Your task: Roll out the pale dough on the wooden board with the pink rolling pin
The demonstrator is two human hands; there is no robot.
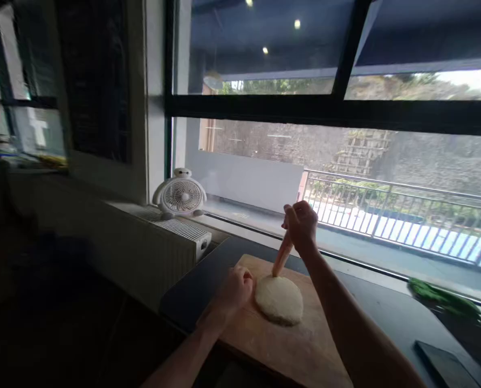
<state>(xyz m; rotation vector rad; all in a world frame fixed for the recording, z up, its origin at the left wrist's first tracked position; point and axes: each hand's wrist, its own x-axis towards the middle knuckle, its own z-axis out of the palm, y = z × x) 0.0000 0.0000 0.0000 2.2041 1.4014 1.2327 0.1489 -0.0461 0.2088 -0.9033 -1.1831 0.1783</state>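
Note:
A round, flattened piece of pale dough [279, 300] lies on a wooden board [273, 350]. My right hand [302, 223] is raised above the far side of the board, its fingers wrapped round the upper part of a wooden rolling pin [283, 253]. The pin is tilted and nearly upright, and its lower end meets the far edge of the dough. Just left of the dough, my left hand [236, 288] is curled into a loose fist low over the board. Nothing shows between its fingers.
The board is on a dark table [200, 280] by a large window. A white fan [184, 195] stands on a radiator [179, 229] at the left. On the right are a dark flat device [446, 364], perhaps a phone, and something green and leafy [445, 299].

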